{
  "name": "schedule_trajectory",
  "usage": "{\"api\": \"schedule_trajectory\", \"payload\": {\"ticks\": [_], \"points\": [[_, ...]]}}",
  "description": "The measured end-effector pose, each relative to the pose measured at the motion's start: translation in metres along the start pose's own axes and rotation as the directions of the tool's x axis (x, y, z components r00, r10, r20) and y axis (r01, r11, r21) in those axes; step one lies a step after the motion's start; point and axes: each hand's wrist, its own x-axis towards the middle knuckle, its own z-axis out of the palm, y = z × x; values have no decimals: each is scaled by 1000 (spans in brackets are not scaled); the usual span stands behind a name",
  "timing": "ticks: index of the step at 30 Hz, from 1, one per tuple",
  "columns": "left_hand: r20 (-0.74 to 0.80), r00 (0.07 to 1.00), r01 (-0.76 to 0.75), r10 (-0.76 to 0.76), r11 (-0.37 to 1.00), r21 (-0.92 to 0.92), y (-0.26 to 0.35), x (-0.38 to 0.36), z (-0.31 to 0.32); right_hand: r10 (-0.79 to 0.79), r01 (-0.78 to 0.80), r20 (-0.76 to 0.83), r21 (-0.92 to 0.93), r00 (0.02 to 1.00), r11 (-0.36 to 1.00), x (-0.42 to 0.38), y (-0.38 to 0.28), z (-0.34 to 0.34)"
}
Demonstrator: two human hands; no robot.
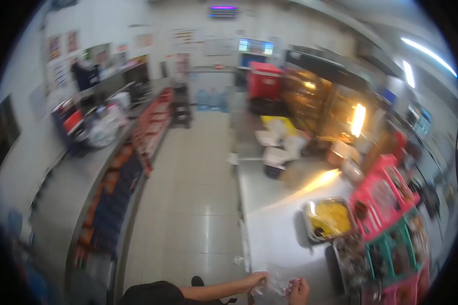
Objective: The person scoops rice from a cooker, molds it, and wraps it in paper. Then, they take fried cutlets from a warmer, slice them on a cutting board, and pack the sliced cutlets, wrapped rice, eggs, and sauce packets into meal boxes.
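Observation:
At the bottom of the head view, my left hand (257, 279) reaches in from a dark sleeve, its fingers closed on one side of a clear plastic bag (274, 287). My right hand (299, 291) pinches the bag's other side, where something pinkish shows at the fingertips. Between the two hands the thin plastic is stretched, beside the front edge of the steel counter (269, 229). What the bag contains, if anything, I cannot make out.
On the counter stand a metal tray of yellow food (328, 217), pink (379, 195) and teal (394, 246) baskets, and papers (277, 152). A lit glass warming cabinet (320, 96) and a red cooler box (264, 80) stand farther back. A tiled aisle (188, 188) runs left, beside red crates (155, 122).

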Motion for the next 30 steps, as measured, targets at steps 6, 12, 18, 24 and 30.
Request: {"api": "schedule_trajectory", "payload": {"ticks": [6,12,18,24,30], "points": [[-253,931,-247,263,965,92,84,-76,-111,-78,90,72,-191,994,977,19,-38,156],[-343,682,-544,646,761,353,111,-162,-210,123,-352,589,293,799,889,50,-44,277],[-400,704,-518,587,809,277,130,-224,-247,116,-402,876,93,467,911,66,-62,342],[-438,601,-346,668,712,611,163,-231,-267,16,126,936,-64,353,990,111,-83,387],[-464,537,-500,705,708,498,208,-177,-345,-78,87,958,55,276,995,178,-89,418]]}}
